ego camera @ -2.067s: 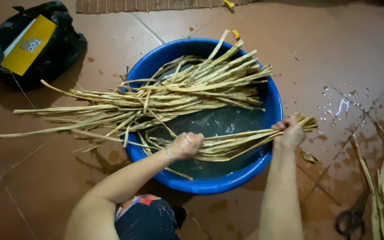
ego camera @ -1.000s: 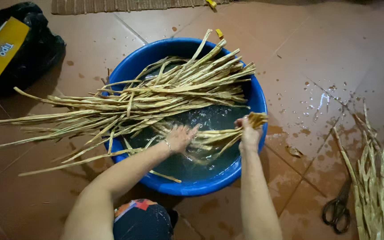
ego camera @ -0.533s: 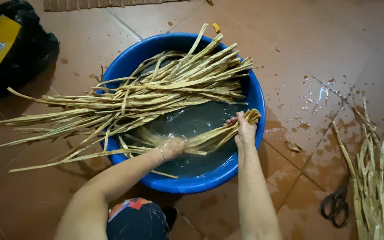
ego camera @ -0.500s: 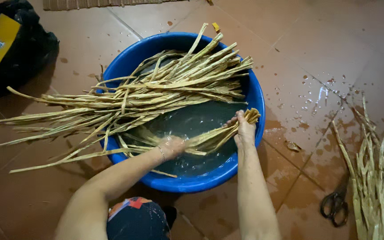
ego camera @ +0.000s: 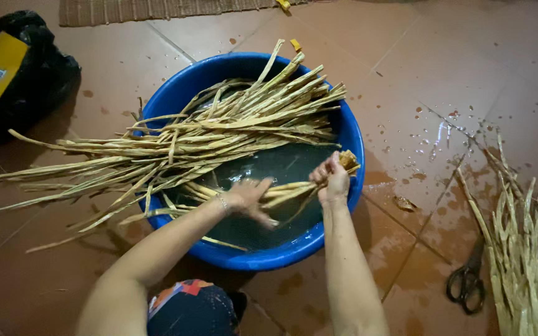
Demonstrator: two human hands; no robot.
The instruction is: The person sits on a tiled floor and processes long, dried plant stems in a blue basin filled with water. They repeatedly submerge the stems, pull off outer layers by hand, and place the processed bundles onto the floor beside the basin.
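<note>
Strips are gripped at one end by the right hand, their length stretched across the basin leftward under the half-curled left hand.

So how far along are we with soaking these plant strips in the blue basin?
Done: a large bundle of strips already lies across the blue basin, partly in the water. In hand: the right hand grips one end of a small bundle while the left hand works along it over the water. Left: a dry pile of strips waits on the floor beside the scissors.
</note>
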